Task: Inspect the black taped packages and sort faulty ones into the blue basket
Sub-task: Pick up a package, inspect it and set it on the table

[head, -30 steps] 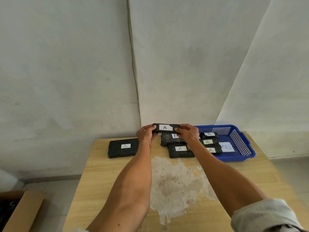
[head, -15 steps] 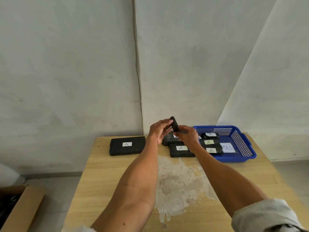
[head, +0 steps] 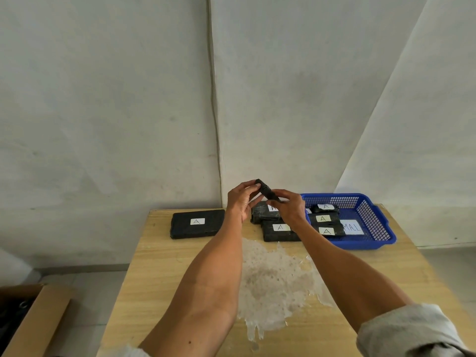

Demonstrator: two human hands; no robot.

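I hold a small black taped package (head: 266, 191) up above the far middle of the table, turned edge-on and tilted. My left hand (head: 240, 202) pinches its upper end and my right hand (head: 289, 208) pinches its lower end. Below them two black packages with white "A" labels (head: 279, 229) lie stacked on the table. A larger black package (head: 197, 224) lies alone at the far left. The blue basket (head: 371, 222) at the far right holds several labelled black packages (head: 324, 219) and a white card.
The wooden table (head: 159, 274) has a big pale worn patch (head: 273, 276) in its middle. White walls stand right behind it. An open cardboard box (head: 28, 318) sits on the floor at the lower left.
The package was held flat with its "A" label facing me; both hands have turned it edge-on and raised it slightly. My left hand has shifted right along it.
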